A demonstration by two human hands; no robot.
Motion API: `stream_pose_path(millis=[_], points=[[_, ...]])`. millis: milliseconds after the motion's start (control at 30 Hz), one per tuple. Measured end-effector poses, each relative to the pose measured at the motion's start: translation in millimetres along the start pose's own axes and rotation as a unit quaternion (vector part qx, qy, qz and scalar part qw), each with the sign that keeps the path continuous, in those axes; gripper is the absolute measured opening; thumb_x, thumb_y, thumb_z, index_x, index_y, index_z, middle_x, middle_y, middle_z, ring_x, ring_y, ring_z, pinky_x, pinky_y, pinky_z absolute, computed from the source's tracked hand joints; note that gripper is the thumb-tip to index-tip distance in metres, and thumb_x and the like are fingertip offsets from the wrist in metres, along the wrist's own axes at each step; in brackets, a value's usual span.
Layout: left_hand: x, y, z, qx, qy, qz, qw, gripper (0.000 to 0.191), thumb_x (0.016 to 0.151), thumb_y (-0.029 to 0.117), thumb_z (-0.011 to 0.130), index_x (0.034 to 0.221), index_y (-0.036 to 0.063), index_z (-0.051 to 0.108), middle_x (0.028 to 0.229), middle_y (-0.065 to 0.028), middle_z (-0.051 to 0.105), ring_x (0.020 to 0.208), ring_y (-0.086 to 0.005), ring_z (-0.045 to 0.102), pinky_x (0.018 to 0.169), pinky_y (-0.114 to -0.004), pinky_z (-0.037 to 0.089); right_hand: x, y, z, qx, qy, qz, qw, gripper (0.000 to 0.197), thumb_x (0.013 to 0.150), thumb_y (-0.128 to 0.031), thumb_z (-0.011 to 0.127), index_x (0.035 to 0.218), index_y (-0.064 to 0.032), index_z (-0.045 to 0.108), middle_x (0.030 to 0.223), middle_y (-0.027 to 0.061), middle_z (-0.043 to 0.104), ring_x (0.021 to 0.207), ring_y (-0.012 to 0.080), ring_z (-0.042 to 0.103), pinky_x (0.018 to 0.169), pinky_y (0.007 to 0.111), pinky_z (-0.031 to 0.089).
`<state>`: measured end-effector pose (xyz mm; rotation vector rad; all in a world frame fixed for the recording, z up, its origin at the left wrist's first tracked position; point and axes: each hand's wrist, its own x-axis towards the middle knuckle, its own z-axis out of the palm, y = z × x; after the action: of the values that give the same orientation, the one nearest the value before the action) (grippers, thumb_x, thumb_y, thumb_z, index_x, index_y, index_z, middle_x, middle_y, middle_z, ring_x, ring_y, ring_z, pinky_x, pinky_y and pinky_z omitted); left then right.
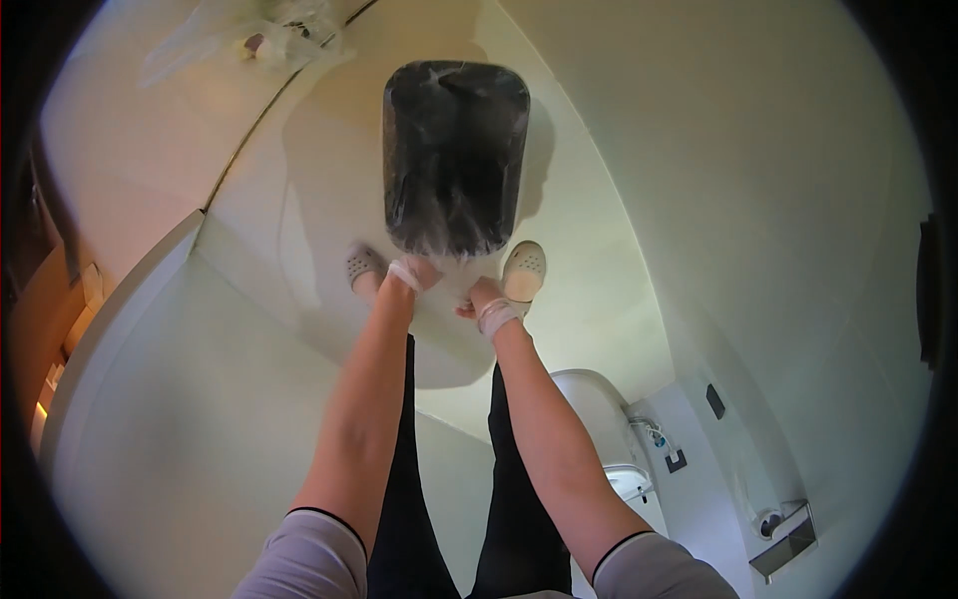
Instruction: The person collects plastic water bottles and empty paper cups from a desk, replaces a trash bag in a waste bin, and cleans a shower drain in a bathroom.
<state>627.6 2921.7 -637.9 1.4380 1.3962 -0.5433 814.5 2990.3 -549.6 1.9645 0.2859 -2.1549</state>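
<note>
A black rounded rectangular bin point(458, 150) stands on the pale floor in front of my feet. Clear thin plastic film point(453, 243), seemingly a bag, covers it and bunches at its near edge. At that edge, my left hand point(423, 272) grips the gathered film, though its fingers are blurred. Slightly nearer to me, my right hand point(481, 294) has its fingers curled around another part of the plastic. Both hands wear clear disposable gloves, bunched at the wrists. The inside of the bin is too dark to make out.
My feet, in beige clogs point(525, 262), flank the near end of the bin. A crumpled clear plastic bag point(281, 45) with small items lies beyond a dark floor strip. Behind me on the right are a toilet point(591, 397) and a paper holder point(782, 539). A partition point(127, 322) rises on the left.
</note>
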Motion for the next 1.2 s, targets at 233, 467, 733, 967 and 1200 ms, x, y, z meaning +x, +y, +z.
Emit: stream_pose_path(millis=[233, 467, 733, 967, 1200], points=[[-93, 128, -105, -0.037, 0.131, 0.057, 0.989, 0.013, 0.077, 0.011, 0.052, 0.081, 0.0019, 0.060, 0.080, -0.0141, 0.060, 0.069, -0.0292, 0.060, 0.060, -0.039, 0.049, -117, -56, -59, 0.251, -0.059, -0.138, 0.956, 0.021, 0.086, -0.020, 0.050, 0.102, -0.0058, 0.054, 0.082, 0.0084, 0.058, 0.061, 0.0194, 0.056, 0.054, 0.031, 0.045], [-116, 182, -140, 0.271, 0.206, 0.024, 0.940, 0.017, 0.080, 0.018, 0.053, 0.088, 0.0094, 0.064, 0.081, -0.0051, 0.055, 0.078, -0.0205, 0.053, 0.066, -0.033, 0.036, -109, -62, -37, -0.161, 0.221, -0.208, 0.939, 0.028, 0.088, -0.024, 0.042, 0.074, -0.0041, 0.057, 0.072, 0.0170, 0.060, 0.050, 0.0288, 0.053, 0.043, 0.038, 0.040], [-143, 166, -164, 0.278, 0.018, 0.019, 0.960, 0.020, 0.084, 0.019, 0.051, 0.101, 0.0127, 0.060, 0.103, -0.0048, 0.059, 0.097, -0.0181, 0.056, 0.074, -0.032, 0.043, -189, -111, 64, -0.337, 0.227, -0.488, 0.772, 0.029, 0.086, -0.026, 0.054, 0.069, -0.0040, 0.063, 0.074, 0.0130, 0.061, 0.076, 0.0333, 0.058, 0.069, 0.045, 0.045], [-159, 145, -158, 0.276, 0.223, -0.037, 0.934, 0.008, 0.080, 0.014, 0.053, 0.081, 0.0080, 0.059, 0.076, -0.0074, 0.059, 0.068, -0.0187, 0.063, 0.054, -0.028, 0.050, -236, 64, 36, 0.013, -0.023, -0.055, 0.998, 0.020, 0.085, -0.025, 0.059, 0.085, -0.0052, 0.059, 0.070, 0.0046, 0.060, 0.062, 0.0173, 0.060, 0.057, 0.030, 0.050], [-196, 158, -130, 0.204, 0.140, -0.006, 0.969, 0.010, 0.081, 0.011, 0.052, 0.086, 0.0043, 0.057, 0.086, -0.0130, 0.059, 0.079, -0.0231, 0.063, 0.063, -0.031, 0.053, -210, 71, 85, 0.407, -0.096, -0.071, 0.905, 0.016, 0.085, -0.026, 0.058, 0.090, -0.0119, 0.052, 0.073, -0.0010, 0.056, 0.062, 0.0112, 0.056, 0.051, 0.025, 0.044]])
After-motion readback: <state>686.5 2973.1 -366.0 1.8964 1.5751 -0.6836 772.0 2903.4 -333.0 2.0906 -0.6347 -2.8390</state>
